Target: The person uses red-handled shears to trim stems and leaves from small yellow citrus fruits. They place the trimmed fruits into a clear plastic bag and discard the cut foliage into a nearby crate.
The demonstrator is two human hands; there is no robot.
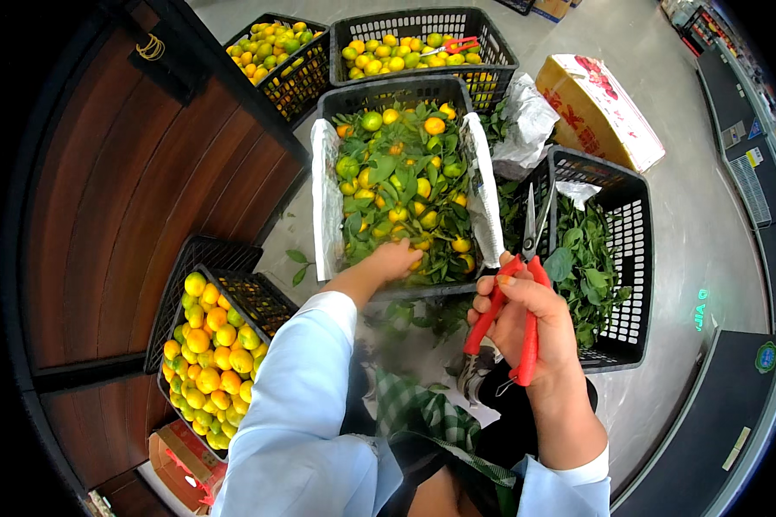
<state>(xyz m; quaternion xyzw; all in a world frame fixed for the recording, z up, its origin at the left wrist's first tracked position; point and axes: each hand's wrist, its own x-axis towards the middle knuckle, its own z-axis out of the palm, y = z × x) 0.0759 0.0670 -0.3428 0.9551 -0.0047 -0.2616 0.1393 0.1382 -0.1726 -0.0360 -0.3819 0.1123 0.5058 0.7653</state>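
A black plastic crate (398, 292), its sides lined with white sheeting (326, 200), holds green and orange citrus fruits (434, 125) among leafy stems. My left hand (398, 260) reaches into its near edge, fingers at an orange fruit and partly hidden; whether it grips the fruit I cannot tell. In my right hand (537, 310) are red-handled pruning snips (529, 244), their narrow blades apart and pointing away from me, beside the crate's near right corner. To the right, a crate (646, 258) contains cut leaves (582, 258).
Two crates of citrus (420, 79) stand behind, one with red-handled snips (456, 45) on the fruit. Another full crate (216, 362) is at lower left, by a wooden panel (149, 194). A cardboard box (598, 110) and crumpled plastic (527, 123) lie at the back right.
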